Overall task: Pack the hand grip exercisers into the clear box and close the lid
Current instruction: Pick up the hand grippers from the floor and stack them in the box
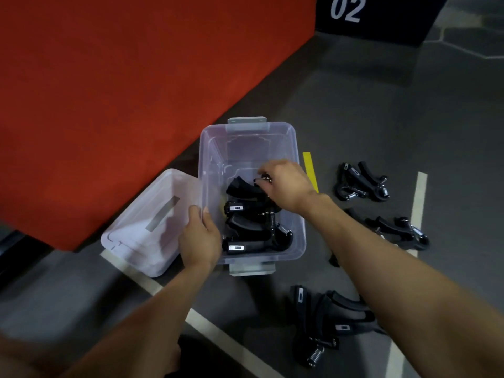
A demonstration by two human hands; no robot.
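Observation:
The clear box [246, 132] stands open on the grey floor, with black hand grip exercisers [253, 236] stacked in its near half. My right hand [286, 184] is inside the box, fingers closed on the metal end of the top exerciser [242, 188]. My left hand [200, 236] grips the box's left rim near the front corner. The lid [152, 222] lies upside down on the floor to the left of the box. More exercisers lie on the floor to the right: one group far right [361, 181], another [401, 231] nearer, and a pile [327, 320] by my right forearm.
A red carpet [122, 77] covers the floor to the left and behind the box. White painted lines [218, 334] and a yellow strip [309, 167] mark the grey floor. A dark block marked 02 [349, 9] stands at the back right.

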